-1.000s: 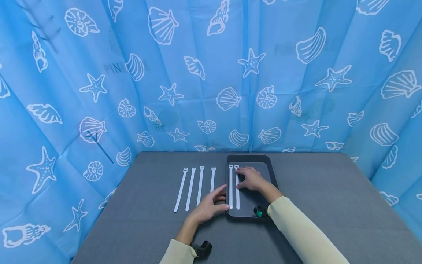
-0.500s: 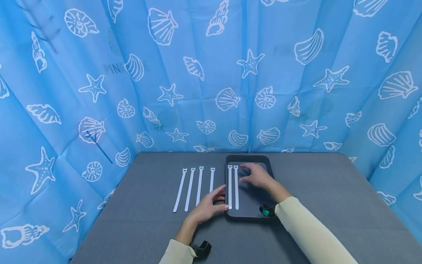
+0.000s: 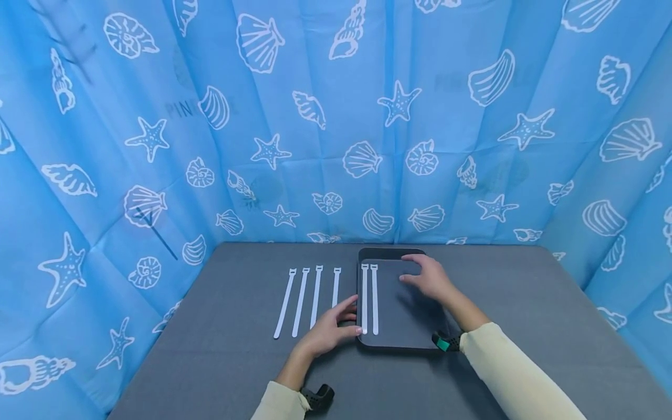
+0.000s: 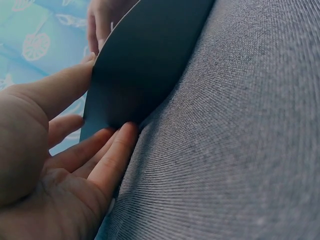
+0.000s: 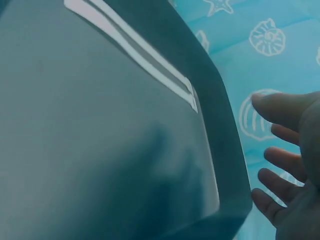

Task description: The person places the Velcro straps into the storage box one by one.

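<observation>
Two white cable ties (image 3: 375, 300) lie side by side, lengthwise, along the left side of a dark grey tray (image 3: 401, 344). My left hand (image 3: 328, 331) holds the tray's left wall. In the left wrist view its thumb is at the rim, and its fingers (image 4: 114, 160) touch the outside of the wall near the cloth. Over the tray's far right part is my right hand (image 3: 431, 279), holding nothing, with thumb and fingers apart. The right wrist view shows this hand (image 5: 290, 160) off the tray's surface, its shadow falling on the tray floor.
Several more white cable ties (image 3: 299, 303) lie in a row on the grey cloth-covered table (image 3: 231, 373), left of the tray. My left hand partly covers the lower ends of the nearest ones. A blue shell-patterned curtain (image 3: 325, 116) hangs behind the table.
My right hand has let go of the second cable tie in the tray and moved right, away from it. My left hand stays at the tray's left edge.
</observation>
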Tool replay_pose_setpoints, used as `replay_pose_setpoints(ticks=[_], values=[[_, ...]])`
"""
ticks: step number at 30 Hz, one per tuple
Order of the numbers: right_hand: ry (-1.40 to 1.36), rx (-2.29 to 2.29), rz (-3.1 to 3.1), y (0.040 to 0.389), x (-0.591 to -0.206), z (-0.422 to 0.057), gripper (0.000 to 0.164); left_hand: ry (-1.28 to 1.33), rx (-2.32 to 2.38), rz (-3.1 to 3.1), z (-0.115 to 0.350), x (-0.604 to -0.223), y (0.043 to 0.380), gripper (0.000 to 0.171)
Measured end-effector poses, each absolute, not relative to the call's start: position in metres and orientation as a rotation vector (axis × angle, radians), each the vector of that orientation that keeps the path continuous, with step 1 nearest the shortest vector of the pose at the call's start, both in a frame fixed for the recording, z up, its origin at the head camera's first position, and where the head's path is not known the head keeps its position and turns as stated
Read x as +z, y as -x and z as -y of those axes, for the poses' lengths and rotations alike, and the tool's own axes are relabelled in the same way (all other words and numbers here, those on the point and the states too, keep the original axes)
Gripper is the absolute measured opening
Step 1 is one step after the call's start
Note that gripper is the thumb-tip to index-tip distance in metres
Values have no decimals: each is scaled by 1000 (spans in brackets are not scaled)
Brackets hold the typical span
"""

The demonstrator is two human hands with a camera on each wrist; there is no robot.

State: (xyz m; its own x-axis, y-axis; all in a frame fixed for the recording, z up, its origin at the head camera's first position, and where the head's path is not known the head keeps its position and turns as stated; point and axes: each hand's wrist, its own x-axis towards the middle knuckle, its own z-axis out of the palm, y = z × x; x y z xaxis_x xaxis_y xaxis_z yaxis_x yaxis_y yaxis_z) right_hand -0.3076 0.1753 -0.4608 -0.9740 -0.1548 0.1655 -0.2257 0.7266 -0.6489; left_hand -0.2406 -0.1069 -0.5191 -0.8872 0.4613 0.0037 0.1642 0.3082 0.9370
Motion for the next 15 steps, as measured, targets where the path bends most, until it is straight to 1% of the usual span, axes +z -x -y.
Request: replay_pose_setpoints(ticks=[15], values=[[-133, 1318, 2653, 284, -474, -213, 41, -558, 1605, -2330, 106, -521, 239, 73]])
